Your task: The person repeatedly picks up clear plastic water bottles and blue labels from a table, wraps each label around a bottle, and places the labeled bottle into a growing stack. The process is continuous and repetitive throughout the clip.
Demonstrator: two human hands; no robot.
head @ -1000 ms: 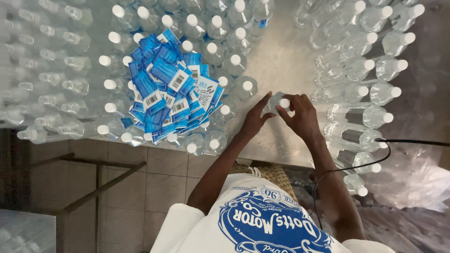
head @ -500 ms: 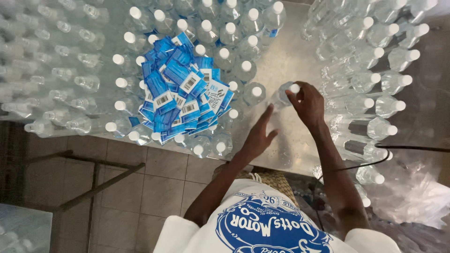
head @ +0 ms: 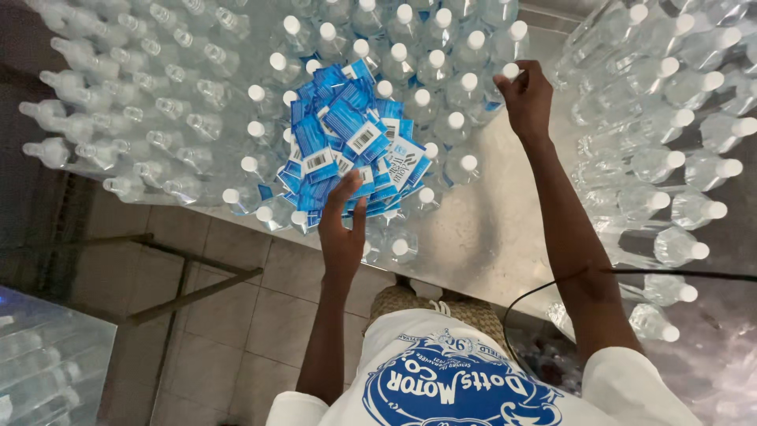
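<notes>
Head view: the right hand (head: 527,99) is extended far over the metal table (head: 505,229), fingers closed around the white cap of a clear bottle (head: 509,72) at the edge of the standing cluster; the grip is by the neck, from above, likely because the packed bottles leave only the caps free to take. The left hand (head: 343,229) reaches forward with fingers spread and slightly curled, tips touching the near edge of a heap of blue labels (head: 347,150); it pinches nothing that I can make out, so I log it as apart. The labels lie loose on top of the capped bottles, which serve as a shelf within easy reach of both hands. More clear bottles (head: 678,158) lie in rows on the right side of the table, caps pointing outward, and uncapped ones (head: 118,95) lie stacked at the left. A dark cable (head: 631,272) crosses the right forearm. Tiled floor (head: 236,315) shows below the table edge.
</notes>
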